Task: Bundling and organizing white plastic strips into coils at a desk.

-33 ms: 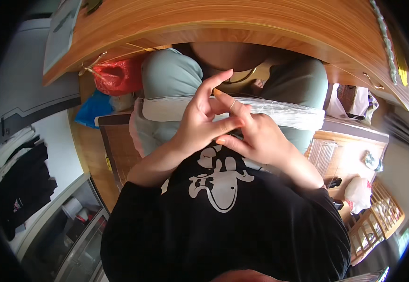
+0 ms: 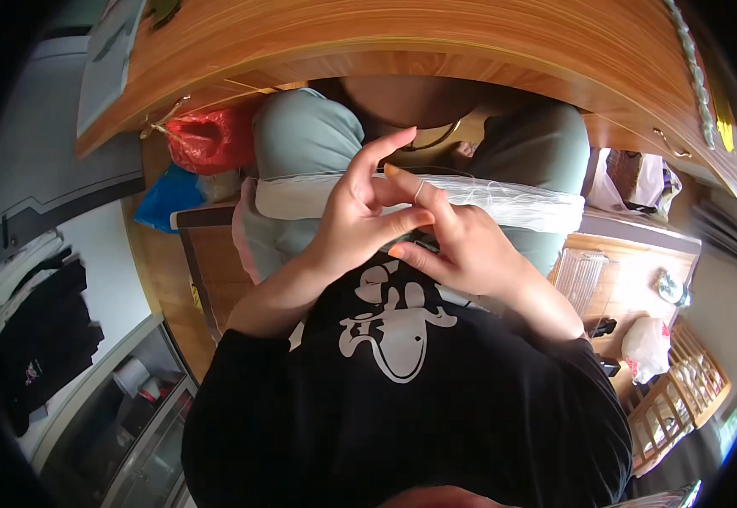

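My left hand (image 2: 349,218) and my right hand (image 2: 477,254) meet above my lap, in front of my black shirt. The left index finger stretches out toward the far side, and the left thumb reaches across to the right hand. Right index finger, wearing a thin ring (image 2: 420,190), crosses toward the left fingers; the right thumb lies below. The other fingers are curled and partly hidden. Whatever they hold, if anything, is too fine to make out. Beneath the hands, a white bundle of fine threads (image 2: 533,207) lies across my thighs, with loose strands at its right part.
A wooden desk (image 2: 385,38) spans the far side, above my knees. Red (image 2: 208,140) and blue (image 2: 159,199) plastic bags sit at left. A wooden rack (image 2: 677,406) and a white bag (image 2: 646,349) stand at right. A glass-fronted cabinet (image 2: 144,423) is lower left.
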A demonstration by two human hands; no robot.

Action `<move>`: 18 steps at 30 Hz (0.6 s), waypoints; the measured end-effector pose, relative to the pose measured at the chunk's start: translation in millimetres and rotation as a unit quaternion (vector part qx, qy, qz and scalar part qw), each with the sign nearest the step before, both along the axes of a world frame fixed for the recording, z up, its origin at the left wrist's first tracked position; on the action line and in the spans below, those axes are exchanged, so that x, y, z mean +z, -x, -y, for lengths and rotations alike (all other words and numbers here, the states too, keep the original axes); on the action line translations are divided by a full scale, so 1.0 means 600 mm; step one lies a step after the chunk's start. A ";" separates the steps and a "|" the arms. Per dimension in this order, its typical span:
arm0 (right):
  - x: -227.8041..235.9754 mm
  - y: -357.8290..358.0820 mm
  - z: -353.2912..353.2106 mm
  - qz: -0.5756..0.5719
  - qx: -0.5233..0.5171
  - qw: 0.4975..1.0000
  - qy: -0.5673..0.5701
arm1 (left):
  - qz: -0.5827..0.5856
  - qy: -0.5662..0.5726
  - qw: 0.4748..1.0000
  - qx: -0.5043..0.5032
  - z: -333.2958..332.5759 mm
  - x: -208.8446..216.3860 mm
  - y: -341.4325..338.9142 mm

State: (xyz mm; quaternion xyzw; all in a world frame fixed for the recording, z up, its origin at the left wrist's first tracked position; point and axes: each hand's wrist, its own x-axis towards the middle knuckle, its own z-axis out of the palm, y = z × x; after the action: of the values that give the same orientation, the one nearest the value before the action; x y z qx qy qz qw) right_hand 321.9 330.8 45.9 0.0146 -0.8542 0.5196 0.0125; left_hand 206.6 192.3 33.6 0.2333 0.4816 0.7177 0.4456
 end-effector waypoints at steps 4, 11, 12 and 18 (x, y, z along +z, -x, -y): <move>-0.009 -0.018 0.002 0.049 -0.005 0.989 0.141 | 0.010 0.052 0.998 -0.017 0.010 -0.007 0.013; -0.055 -0.022 -0.011 -0.236 -0.131 0.942 0.201 | 0.262 -0.040 0.962 -0.068 0.020 -0.035 0.012; -0.061 -0.025 -0.014 -0.221 -0.151 0.946 0.181 | 0.247 -0.033 0.967 -0.061 0.024 -0.038 0.014; -0.044 -0.019 -0.014 0.076 -0.131 0.944 0.294 | 0.244 -0.055 0.967 0.035 0.001 -0.026 0.012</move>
State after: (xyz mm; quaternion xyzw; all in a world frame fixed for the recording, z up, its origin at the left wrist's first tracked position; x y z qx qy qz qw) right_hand 333.1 339.3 19.3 -0.1410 -0.6565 0.7408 0.0188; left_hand 199.2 191.9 18.3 0.0584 0.3253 0.7935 0.5111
